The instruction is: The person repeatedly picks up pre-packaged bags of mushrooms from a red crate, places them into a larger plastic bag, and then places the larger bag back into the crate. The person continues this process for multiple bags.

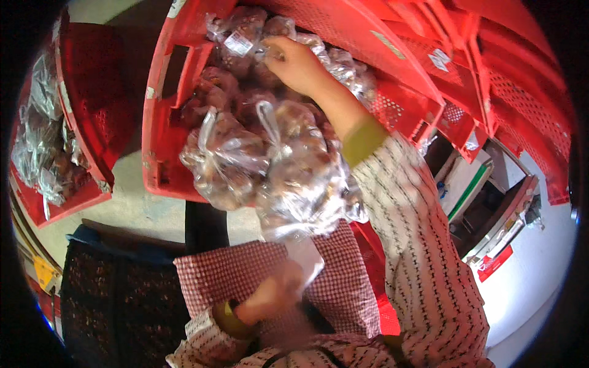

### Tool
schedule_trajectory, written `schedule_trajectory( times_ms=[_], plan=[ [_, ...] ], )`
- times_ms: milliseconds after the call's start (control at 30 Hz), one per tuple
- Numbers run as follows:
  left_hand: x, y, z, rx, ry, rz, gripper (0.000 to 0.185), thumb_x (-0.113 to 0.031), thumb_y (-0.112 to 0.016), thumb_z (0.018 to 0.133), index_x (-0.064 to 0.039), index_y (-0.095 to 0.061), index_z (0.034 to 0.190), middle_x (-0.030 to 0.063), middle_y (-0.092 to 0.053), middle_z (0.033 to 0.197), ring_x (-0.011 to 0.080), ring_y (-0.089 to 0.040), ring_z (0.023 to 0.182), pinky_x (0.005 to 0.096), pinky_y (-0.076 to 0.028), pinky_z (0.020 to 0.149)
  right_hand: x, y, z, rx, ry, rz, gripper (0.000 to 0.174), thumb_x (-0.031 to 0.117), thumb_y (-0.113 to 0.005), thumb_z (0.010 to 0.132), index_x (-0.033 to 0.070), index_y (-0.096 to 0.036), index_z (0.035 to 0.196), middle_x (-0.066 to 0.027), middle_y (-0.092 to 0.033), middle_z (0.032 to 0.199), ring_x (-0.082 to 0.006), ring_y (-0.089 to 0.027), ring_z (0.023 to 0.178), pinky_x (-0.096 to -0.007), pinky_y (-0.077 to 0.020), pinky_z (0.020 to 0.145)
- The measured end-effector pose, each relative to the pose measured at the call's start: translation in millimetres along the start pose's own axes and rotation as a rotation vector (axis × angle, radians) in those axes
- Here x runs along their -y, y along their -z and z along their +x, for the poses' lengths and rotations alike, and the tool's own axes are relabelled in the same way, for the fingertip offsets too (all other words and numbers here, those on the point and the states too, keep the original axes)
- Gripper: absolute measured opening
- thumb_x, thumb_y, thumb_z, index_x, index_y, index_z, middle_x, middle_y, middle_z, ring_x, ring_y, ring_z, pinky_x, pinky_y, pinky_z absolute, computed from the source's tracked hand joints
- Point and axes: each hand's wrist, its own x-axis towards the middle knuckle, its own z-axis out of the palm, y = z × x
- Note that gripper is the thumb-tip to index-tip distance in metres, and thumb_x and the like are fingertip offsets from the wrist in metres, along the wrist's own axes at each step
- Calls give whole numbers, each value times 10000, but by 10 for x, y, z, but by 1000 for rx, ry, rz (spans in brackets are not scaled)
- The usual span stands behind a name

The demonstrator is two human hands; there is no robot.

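Observation:
My right hand (292, 64) reaches to the far end of a red plastic crate (156, 133). Its thumb and finger are pinched on the clear plastic of a bag of brownish produce (248, 23), beside a printed white label (238, 43) stuck on that bag. Low in front of my body, my left hand (278, 292) holds a white sheet (306, 257); motion blurs the fingers. Two knotted bags lie nearer to me: one bag (225, 170) at the left, and a fuller bag (299, 184) overhanging the crate's near edge. What exactly the bags contain is hard to tell.
Another red crate (85, 200) with filled plastic bags stands at the left. Below it is a dark crate (124, 285) with a blue rim. Red crates (441, 41) are stacked at the upper right. A checkered cloth (230, 267) covers my lap.

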Motion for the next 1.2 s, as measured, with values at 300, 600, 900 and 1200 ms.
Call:
schedule_trajectory(
  times_ms=[300,600,900,1200],
  plan=[
    [-424,-1178,222,-776,-174,-676,449,26,-629,781,-52,-427,1174,84,-525,1100,172,-542,977,319,-458,839,1155,1371,-3272,209,-197,639,435,101,-657,813,29,-522,1220,-97,-587,1101,-208,-551,1053,-344,-451,851],
    [-568,-1782,-10,-568,211,-869,184,-31,-579,857,-52,-577,1040,9,-609,969,122,-574,912,287,-459,812,1230,1408,-4030,98,-99,520,307,46,-663,777,3,-610,1076,-132,-598,1064,-251,-588,985,-318,-459,845],
    [-712,-1921,-59,-559,107,-594,99,-63,-521,886,-26,-574,962,58,-603,782,128,-551,602,268,-451,529,1178,1679,-3922,171,118,494,389,64,-727,693,57,-641,1072,-114,-620,1055,-257,-585,981,-340,-469,829],
    [-914,-1520,-55,-598,40,-592,132,-69,-590,873,-17,-596,994,54,-646,883,113,-613,737,255,-515,652,1419,1531,-3571,218,33,588,230,49,-694,742,16,-663,968,-116,-647,971,-252,-620,899,-329,-491,772]
  ],
)
